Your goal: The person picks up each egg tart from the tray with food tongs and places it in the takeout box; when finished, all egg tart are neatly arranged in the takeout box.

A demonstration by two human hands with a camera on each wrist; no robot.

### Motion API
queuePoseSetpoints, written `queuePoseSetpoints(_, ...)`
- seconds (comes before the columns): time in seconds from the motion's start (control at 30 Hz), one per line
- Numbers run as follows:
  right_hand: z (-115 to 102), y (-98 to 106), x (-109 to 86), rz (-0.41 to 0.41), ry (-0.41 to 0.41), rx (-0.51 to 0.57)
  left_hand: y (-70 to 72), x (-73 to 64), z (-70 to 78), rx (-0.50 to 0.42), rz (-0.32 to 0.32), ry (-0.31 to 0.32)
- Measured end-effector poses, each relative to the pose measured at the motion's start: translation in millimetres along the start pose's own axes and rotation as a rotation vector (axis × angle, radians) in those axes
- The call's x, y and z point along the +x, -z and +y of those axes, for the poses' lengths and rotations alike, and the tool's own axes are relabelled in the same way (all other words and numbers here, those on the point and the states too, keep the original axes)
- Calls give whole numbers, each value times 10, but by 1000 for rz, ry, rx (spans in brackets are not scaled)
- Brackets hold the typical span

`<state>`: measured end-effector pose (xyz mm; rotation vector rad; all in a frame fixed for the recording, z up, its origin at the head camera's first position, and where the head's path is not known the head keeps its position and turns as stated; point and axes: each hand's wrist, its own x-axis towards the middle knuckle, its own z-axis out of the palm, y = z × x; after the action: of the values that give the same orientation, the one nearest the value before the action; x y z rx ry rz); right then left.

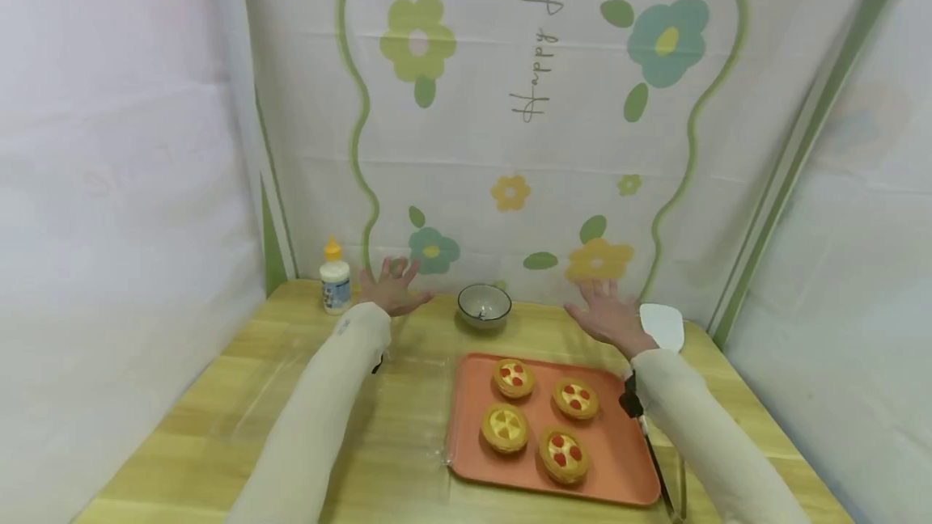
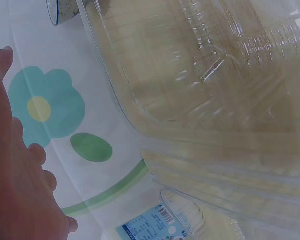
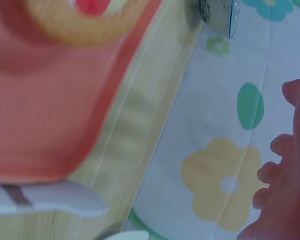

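My left hand [image 1: 391,289] is held with fingers spread, and it grips nothing. Beside it stands a white squeeze bottle [image 1: 336,281] with a yellow nozzle cap. Under my left forearm lies a clear plastic container [image 2: 210,90], its outline faint in the head view. My right hand [image 1: 610,315] also has its fingers outstretched, with nothing in it. It is nearest to the white blade of a spatula [image 1: 664,327]. An orange tray [image 1: 619,459] bears several tarts [image 1: 512,378], most topped with red pieces and one with yellow pieces only.
A small speckled bowl [image 1: 485,306] stands at the table's back, between the hands. Beside the tray's right edge lies a black and metal long-handled utensil [image 1: 666,479], partly hidden by the right sleeve. A flowered cloth [image 1: 466,136] hangs behind the wooden table [image 1: 175,435].
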<state>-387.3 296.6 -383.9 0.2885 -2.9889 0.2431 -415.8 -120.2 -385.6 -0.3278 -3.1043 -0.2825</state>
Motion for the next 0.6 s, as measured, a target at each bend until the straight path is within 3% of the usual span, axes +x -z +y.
queuePoseSetpoints(0.23,202,93,-109,3,-30,-18,1,-15,13,-26,4,-12)
queuePoseSetpoints(0.4,217,84,-101,-7,-38,-1,15,25,-16,-4,-16,-9)
queuePoseSetpoints(0.6,208,139,-171,-10,-61,29,88,-6,24,-40,-27,-23)
